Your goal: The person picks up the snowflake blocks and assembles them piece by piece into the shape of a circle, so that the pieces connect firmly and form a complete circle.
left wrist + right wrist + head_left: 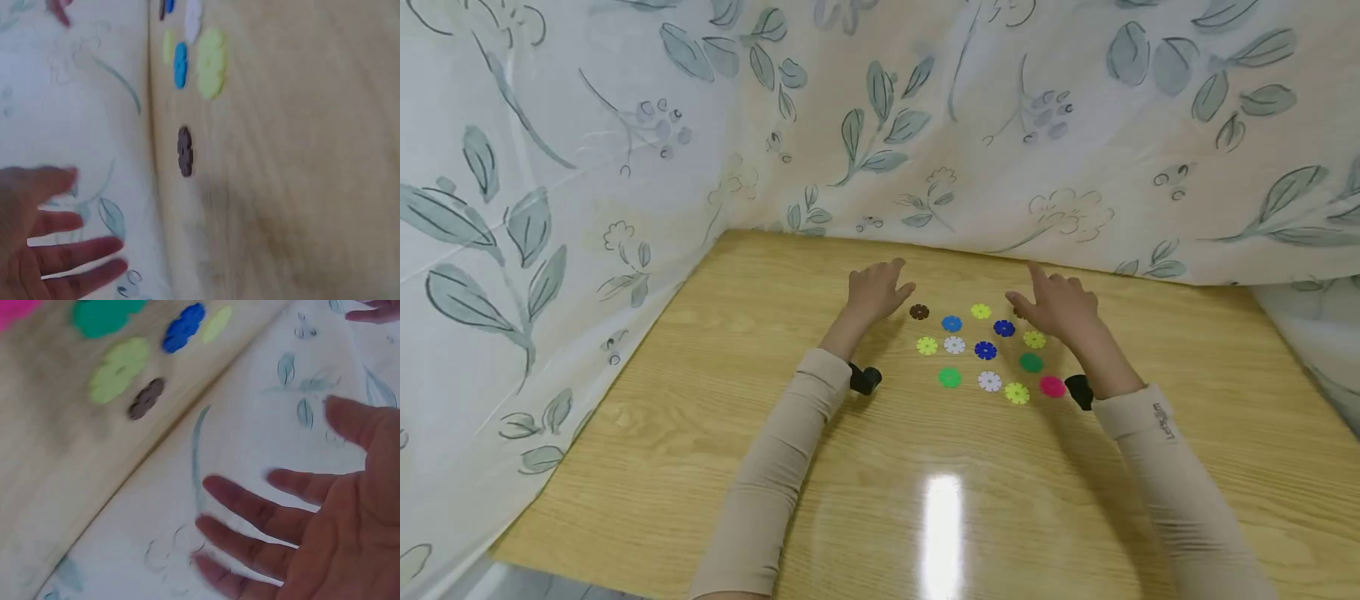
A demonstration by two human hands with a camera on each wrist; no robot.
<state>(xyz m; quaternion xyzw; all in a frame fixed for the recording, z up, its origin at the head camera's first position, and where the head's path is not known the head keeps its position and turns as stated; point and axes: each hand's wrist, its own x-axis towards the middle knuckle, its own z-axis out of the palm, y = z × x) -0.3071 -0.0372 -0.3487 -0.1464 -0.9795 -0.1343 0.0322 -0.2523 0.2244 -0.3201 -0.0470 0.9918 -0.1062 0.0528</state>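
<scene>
Several flat, notched plastic discs lie spread on a wooden table, among them a blue disc point(952, 323), a white disc point(954, 345), a green disc point(950, 377) and a pink disc point(1052, 387). My left hand point(876, 293) hovers at the left of the group, nearest a brown disc point(919, 312), its fingers spread and holding nothing. Over the right side is my right hand point(1062, 302), also with loosely spread fingers and nothing in it. Beneath its thumb, a second brown disc point(147, 399) is partly hidden in the head view. Neither hand touches a disc.
A floral cloth point(880, 125) hangs along the table's back edge and left side. The wooden table point(700, 400) reflects a bright light near the front. Black wrist-camera mounts point(867, 380) stick out from both sleeves, close above the tabletop.
</scene>
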